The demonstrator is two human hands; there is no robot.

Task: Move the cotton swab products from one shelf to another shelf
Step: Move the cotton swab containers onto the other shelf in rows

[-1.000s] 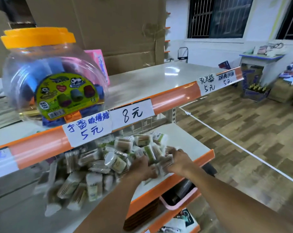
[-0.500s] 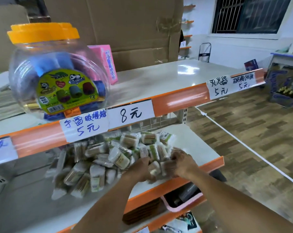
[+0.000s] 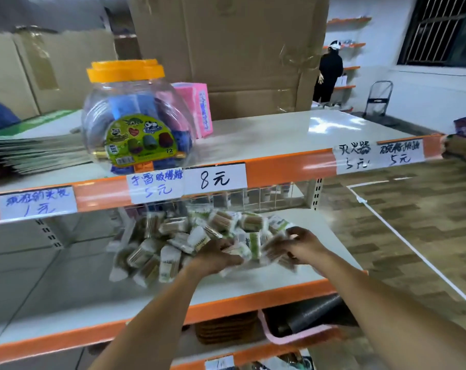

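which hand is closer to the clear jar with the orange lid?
Left. The left hand is on the cotton swab packs on the shelf below the jar, a little right of it. The right hand grips packs farther right.

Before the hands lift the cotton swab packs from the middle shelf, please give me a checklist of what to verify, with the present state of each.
1. Left hand on the cotton swab packs: ok.
2. Right hand grips packs: ok.
3. Grip secure enough to lift: cannot tell, image is blurred.
4. All packs gathered: not ok, many lie loose to the left.
5. Free room on the top shelf: ok, right of the plastic jar.
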